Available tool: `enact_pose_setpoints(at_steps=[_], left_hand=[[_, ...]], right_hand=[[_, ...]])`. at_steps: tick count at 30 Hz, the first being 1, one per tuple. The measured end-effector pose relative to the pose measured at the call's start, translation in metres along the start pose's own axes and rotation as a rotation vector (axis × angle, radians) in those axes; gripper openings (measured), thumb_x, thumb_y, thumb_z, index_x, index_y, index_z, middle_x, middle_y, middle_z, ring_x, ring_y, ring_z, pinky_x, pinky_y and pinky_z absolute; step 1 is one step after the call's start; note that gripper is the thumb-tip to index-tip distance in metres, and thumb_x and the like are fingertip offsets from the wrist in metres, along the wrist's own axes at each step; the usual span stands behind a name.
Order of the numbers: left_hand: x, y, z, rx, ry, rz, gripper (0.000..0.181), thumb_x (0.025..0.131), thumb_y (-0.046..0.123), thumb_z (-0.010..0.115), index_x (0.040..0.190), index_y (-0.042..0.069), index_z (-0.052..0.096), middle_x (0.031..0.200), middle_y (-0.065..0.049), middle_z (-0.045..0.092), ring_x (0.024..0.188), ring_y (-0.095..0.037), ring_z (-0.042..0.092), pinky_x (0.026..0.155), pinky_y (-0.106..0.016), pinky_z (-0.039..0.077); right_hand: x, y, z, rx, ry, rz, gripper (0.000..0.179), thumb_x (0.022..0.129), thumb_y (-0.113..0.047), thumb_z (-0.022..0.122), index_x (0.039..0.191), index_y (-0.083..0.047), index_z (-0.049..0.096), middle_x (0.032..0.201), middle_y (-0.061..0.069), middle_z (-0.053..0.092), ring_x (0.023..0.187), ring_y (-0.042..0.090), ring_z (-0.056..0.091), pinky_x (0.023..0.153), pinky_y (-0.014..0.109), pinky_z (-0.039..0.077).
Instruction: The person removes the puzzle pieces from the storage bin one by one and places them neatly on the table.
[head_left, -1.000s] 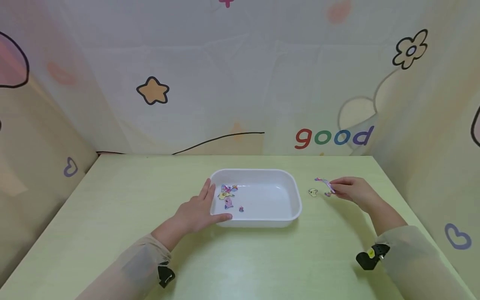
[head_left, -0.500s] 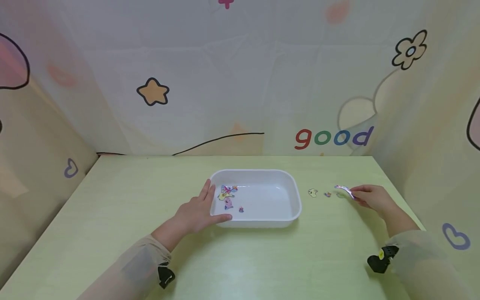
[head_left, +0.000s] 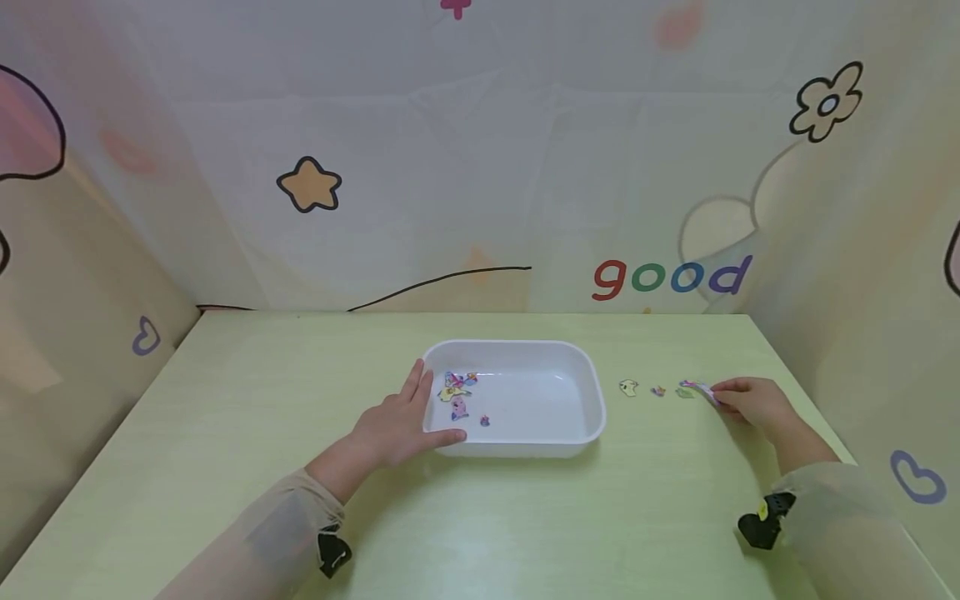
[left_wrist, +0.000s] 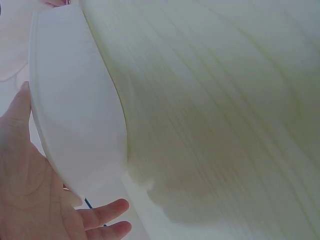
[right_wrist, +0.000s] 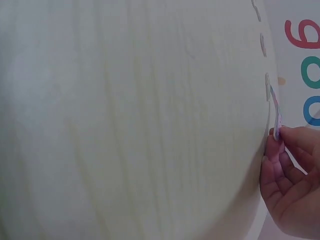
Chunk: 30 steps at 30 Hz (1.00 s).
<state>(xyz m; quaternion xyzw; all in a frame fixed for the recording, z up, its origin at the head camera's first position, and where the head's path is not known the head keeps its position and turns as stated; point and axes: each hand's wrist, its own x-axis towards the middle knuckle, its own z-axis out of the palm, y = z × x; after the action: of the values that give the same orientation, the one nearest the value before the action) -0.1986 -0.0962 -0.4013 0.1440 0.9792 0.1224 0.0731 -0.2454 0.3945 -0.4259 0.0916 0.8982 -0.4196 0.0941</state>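
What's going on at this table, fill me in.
A person's right hand pinches a curved pink-purple strip at the end of a row of three small flat pieces on the table. Their left hand rests against the left end of a white tray, where several small colourful cutouts lie toward the left.

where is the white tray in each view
Head: white tray just below centre, the left hand touching its left end.
Left wrist: upper left, its outer wall showing.
Right wrist: not in it.
Shared landmark: the pale tabletop, in all three views.
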Motion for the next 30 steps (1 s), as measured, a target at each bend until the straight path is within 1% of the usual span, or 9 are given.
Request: enact_pose_setpoints(at_steps=[5,10,13,16,20,23,24,28,30], left_hand=[[0.000,0.000,0.000,-0.001,0.000,-0.003,0.107,0.059,0.080,0.032,0.137,0.011,0.008,0.142,-0.002,-0.005,0.098,-0.030,0.048,0.044,-0.026,0.034],[0.000,-0.001,0.001,-0.003,0.004,-0.003,0.107,0.059,0.081,0.032,0.137,0.011,0.008,0.142,-0.002,-0.005,0.098,-0.030,0.048,0.044,-0.026,0.034],[0.000,-0.001,0.001,-0.009,0.001,0.000,0.107,0.059,0.080,0.032,0.137,0.011,0.008,0.142,-0.002,-0.005,0.096,-0.029,0.048,0.044,-0.026,0.034],[0.000,-0.001,0.001,-0.011,0.000,-0.001,0.107,0.059,0.080,0.033,0.137,0.011,0.008,0.142,-0.003,-0.005,0.094,-0.029,0.049,0.043,-0.026,0.034],[0.000,-0.002,0.001,-0.007,0.001,-0.005,0.107,0.059,0.081,0.032,0.137,0.011,0.007,0.142,-0.002,-0.005,0.096,-0.029,0.048,0.044,-0.025,0.034],[0.001,-0.002,0.002,-0.007,0.002,-0.007,0.107,0.059,0.081,0.032,0.137,0.011,0.007,0.142,-0.002,-0.006,0.098,-0.030,0.047,0.045,-0.026,0.034],[0.001,-0.003,0.002,-0.005,0.001,-0.010,0.107,0.059,0.081,0.032,0.137,0.011,0.007,0.142,-0.002,-0.006,0.098,-0.029,0.047,0.045,-0.025,0.034],[0.001,-0.003,0.002,-0.002,-0.004,-0.009,0.107,0.059,0.081,0.031,0.137,0.011,0.006,0.141,-0.002,-0.007,0.097,-0.029,0.047,0.045,-0.026,0.034],[0.001,-0.002,0.002,-0.004,-0.003,-0.008,0.107,0.060,0.080,0.031,0.137,0.011,0.007,0.142,-0.003,-0.006,0.096,-0.028,0.048,0.045,-0.026,0.034]], right_hand=[[0.001,-0.001,0.002,-0.054,0.024,-0.006,0.040,0.084,-0.022,0.052,0.107,0.010,0.051,0.080,0.001,0.055,0.066,0.009,0.049,0.053,0.020,0.041],[0.001,-0.002,0.004,-0.137,0.050,-0.021,0.039,0.084,-0.023,0.051,0.105,0.010,0.052,0.076,0.002,0.056,0.066,0.013,0.047,0.054,0.023,0.039],[0.001,-0.003,0.005,-0.161,0.062,-0.013,0.038,0.085,-0.023,0.050,0.105,0.009,0.052,0.076,0.003,0.056,0.067,0.016,0.047,0.055,0.024,0.038],[0.001,-0.003,0.007,-0.171,0.082,-0.013,0.037,0.085,-0.024,0.049,0.105,0.008,0.052,0.079,0.006,0.057,0.070,0.019,0.047,0.056,0.025,0.037],[0.002,-0.008,0.010,-0.171,0.127,-0.061,0.037,0.086,-0.025,0.047,0.105,0.006,0.052,0.091,0.015,0.057,0.078,0.024,0.047,0.059,0.027,0.037],[0.006,-0.015,0.015,-0.106,0.127,-0.091,0.041,0.085,-0.029,0.048,0.109,0.004,0.051,0.101,0.018,0.053,0.082,0.025,0.048,0.062,0.029,0.039],[0.008,-0.018,0.017,-0.072,0.123,-0.096,0.044,0.085,-0.033,0.049,0.109,0.004,0.051,0.102,0.017,0.053,0.082,0.023,0.049,0.061,0.029,0.041],[0.016,-0.030,0.027,0.121,0.067,-0.133,0.054,0.080,-0.040,0.054,0.113,0.001,0.050,0.102,0.009,0.054,0.083,0.013,0.054,0.065,0.024,0.045],[0.013,-0.043,0.034,0.166,0.031,-0.173,0.056,0.080,-0.041,0.053,0.115,0.002,0.048,0.106,0.010,0.053,0.089,0.014,0.053,0.070,0.023,0.044]])
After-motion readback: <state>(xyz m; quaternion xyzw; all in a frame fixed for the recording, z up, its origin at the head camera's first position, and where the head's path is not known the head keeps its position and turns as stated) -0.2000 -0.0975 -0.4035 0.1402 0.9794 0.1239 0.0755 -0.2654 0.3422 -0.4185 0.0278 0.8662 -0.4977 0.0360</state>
